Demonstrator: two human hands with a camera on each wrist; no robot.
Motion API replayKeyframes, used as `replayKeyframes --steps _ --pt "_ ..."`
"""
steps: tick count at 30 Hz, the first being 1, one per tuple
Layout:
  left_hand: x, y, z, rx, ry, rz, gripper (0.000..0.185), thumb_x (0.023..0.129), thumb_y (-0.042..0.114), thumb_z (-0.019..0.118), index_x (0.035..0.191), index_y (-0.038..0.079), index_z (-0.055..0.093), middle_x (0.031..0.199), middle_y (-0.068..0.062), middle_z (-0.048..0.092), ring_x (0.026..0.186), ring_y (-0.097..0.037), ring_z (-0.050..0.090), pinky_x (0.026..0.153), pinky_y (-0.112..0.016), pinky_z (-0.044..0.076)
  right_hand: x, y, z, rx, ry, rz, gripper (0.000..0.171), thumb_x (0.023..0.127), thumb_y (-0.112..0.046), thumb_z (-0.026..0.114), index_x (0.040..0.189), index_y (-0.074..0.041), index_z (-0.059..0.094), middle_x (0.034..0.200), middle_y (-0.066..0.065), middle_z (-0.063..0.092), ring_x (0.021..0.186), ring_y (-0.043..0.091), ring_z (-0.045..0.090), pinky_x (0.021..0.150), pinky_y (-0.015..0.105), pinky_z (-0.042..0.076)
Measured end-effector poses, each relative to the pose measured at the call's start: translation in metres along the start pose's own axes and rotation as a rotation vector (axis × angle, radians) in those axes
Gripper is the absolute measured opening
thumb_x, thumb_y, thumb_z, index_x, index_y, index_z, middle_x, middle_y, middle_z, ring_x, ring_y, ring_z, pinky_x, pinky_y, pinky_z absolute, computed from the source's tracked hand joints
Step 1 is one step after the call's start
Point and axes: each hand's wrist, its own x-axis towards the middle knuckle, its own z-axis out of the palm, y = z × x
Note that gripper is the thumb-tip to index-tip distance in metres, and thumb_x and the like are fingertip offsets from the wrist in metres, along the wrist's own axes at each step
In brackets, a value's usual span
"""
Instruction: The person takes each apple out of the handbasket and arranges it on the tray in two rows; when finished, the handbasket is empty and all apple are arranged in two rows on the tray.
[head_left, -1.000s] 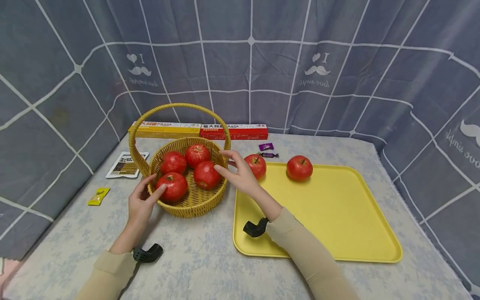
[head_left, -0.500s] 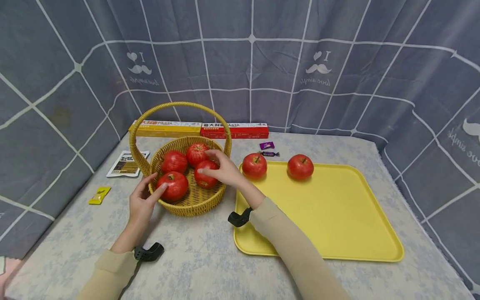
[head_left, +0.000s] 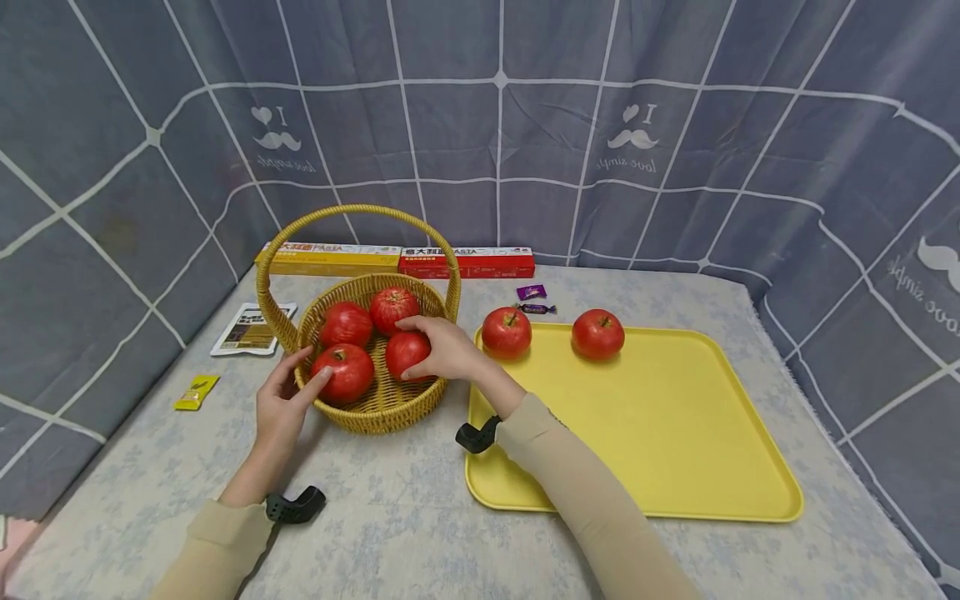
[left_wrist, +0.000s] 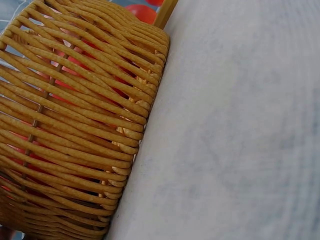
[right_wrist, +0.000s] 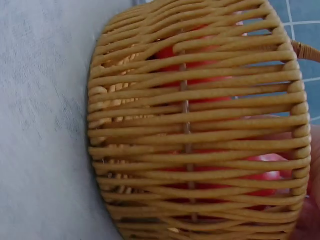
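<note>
A round wicker basket point(head_left: 382, 421) with a tall handle holds several red apples. My right hand point(head_left: 442, 350) reaches over the right rim and grips the right-hand apple point(head_left: 403, 354), fingers at its far side and thumb at its near side. My left hand point(head_left: 281, 408) holds the basket's left rim, its thumb overlapping the front-left apple point(head_left: 345, 373). Behind these lie two more apples, one at back left point(head_left: 346, 325) and one at back right point(head_left: 394, 310). Woven basket wall fills much of the left wrist view point(left_wrist: 75, 125) and right wrist view, with red showing through the gaps.
A yellow tray point(head_left: 637, 425) lies at right, with one apple point(head_left: 506, 333) at its back-left corner and another point(head_left: 597, 335) on its back edge. Pasta boxes point(head_left: 465, 263) stand behind. Purple candies point(head_left: 532, 292), a white packet point(head_left: 251, 331) and a yellow packet point(head_left: 197, 392) lie around.
My right hand has moved left from the basket's right rim onto the right-hand apple and closed round it. The left hand has stayed in place.
</note>
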Motion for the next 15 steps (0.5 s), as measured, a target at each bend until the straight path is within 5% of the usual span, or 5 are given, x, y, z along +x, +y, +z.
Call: replayKeyframes --steps 7,15 --pt "-0.001 0.0 0.0 -0.011 0.007 -0.007 0.048 0.085 0.01 0.069 0.13 0.003 0.054 0.136 -0.007 0.047 0.12 -0.017 0.047 0.087 -0.01 0.04 -0.004 0.003 0.005 0.105 0.084 -0.039 0.071 0.07 -0.026 0.084 0.132 -0.017 0.052 0.126 -0.002 0.058 0.117 0.014 0.049 0.097 0.032 0.041" --pt "0.0 0.0 0.0 -0.021 0.008 0.0 0.048 0.085 0.007 0.068 0.13 0.002 0.054 0.137 -0.008 0.046 0.119 -0.017 0.046 0.086 -0.01 0.04 -0.023 -0.003 -0.001 0.52 0.239 -0.176 0.071 0.073 -0.011 0.082 0.134 -0.01 0.047 0.13 0.0 0.055 0.115 0.012 0.05 0.094 0.033 0.044"
